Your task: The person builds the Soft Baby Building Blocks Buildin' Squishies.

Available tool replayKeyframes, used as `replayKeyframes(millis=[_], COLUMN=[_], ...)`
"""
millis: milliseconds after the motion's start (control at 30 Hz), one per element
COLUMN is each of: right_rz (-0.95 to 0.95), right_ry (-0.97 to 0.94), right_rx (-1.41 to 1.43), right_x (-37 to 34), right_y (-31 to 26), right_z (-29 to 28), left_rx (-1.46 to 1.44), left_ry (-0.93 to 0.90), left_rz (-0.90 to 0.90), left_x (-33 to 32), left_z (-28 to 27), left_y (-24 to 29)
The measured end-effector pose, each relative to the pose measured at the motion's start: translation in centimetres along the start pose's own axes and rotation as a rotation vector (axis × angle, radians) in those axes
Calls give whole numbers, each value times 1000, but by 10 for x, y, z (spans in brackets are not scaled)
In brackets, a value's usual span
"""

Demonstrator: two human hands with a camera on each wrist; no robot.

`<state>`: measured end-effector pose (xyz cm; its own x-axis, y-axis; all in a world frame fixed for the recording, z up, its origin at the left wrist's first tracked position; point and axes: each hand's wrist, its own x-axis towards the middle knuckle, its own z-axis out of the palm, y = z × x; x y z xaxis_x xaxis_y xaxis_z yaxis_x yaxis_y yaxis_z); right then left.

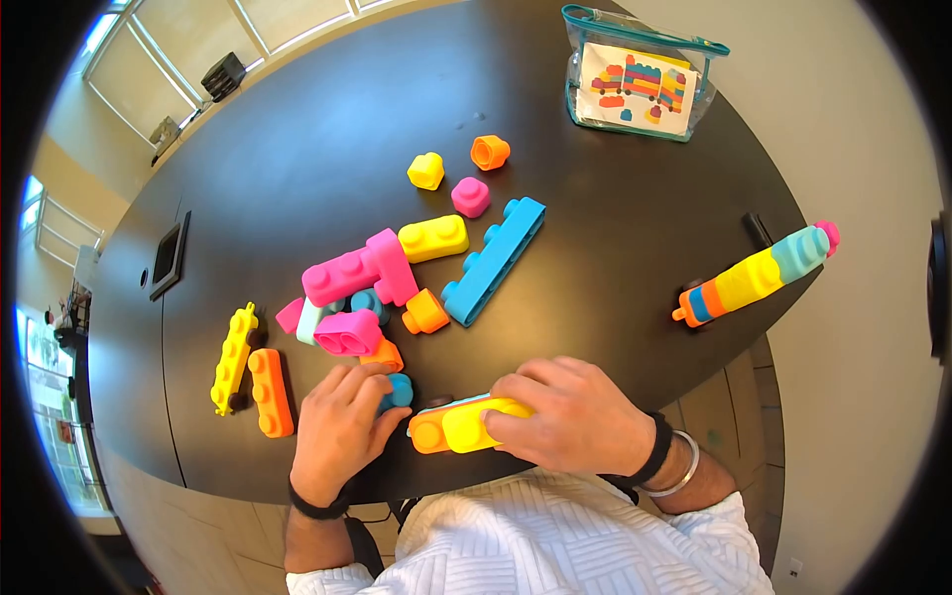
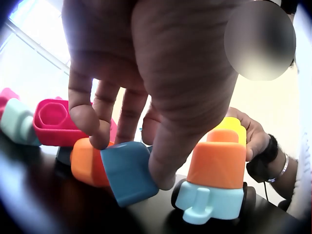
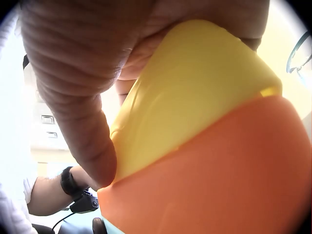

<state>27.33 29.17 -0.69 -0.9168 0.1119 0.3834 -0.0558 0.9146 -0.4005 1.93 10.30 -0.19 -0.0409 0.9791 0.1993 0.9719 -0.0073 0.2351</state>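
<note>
1. I am at a dark, smooth tabletop (image 1: pixel 635 327) in a bright room, and my landmark is the block car (image 1: pixel 461 428) near the table's close edge.
2. The car has a light-blue base (image 2: pixel 224 202) with dark wheels, and on it an orange plastic block (image 2: pixel 217 165) and a yellow studded block (image 3: pixel 195 97).
3. My right hand (image 1: pixel 570 416) is clamped on the car's yellow studded block, thumb at the near side. I'd keep that grip firm but gentle – enough to stop the wheels rolling.
4. Left of the car, my left hand (image 1: pixel 340 421) pinches a small blue rounded plastic block (image 2: pixel 129 173), thumb on the side facing the car, fingertips opposite. The block tilts; whether it touches the table I cannot tell.
5. A small orange rounded block (image 2: pixel 87 163) sits just beyond it, so I judge a straight upward lift best – no sideways drag to knock the neighbour.
6. Once it is clear, I'd level the blue piece between thumb and fingertips, keeping my knuckles off the bare orange stud (image 1: pixel 429 433) at the car's left end.
7. Pink plastic blocks (image 1: pixel 342 278) crowd the space beyond and left of the car; I'd keep my wrist high over them.
</note>
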Motion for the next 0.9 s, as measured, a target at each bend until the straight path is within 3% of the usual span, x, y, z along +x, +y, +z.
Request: replayKeyframes(millis=[100,167,200,333,567,900], right_rz=[-3,-5,-6,-12,-11,-11], right_ry=[1,0,-1,-7,-2,-15], right_rx=[6,0,2,-11,7,33], right_x=[0,1,1,3,3,4], right_y=[0,-1,-1,-2,2,4], right_z=[1,2,3,4,1,-1], left_rx=[-130,-424,-475,-446,-431,-361], left_ry=[128,180,177,-5,49,3], left_rz=[-110,-196,-145,-27,-109,-64], left_x=[-12,-21,-24,-23,-20,-12], left_z=[-10,-22,-25,-19,-14,-19], left_y=[7,17,19,30,34,32])
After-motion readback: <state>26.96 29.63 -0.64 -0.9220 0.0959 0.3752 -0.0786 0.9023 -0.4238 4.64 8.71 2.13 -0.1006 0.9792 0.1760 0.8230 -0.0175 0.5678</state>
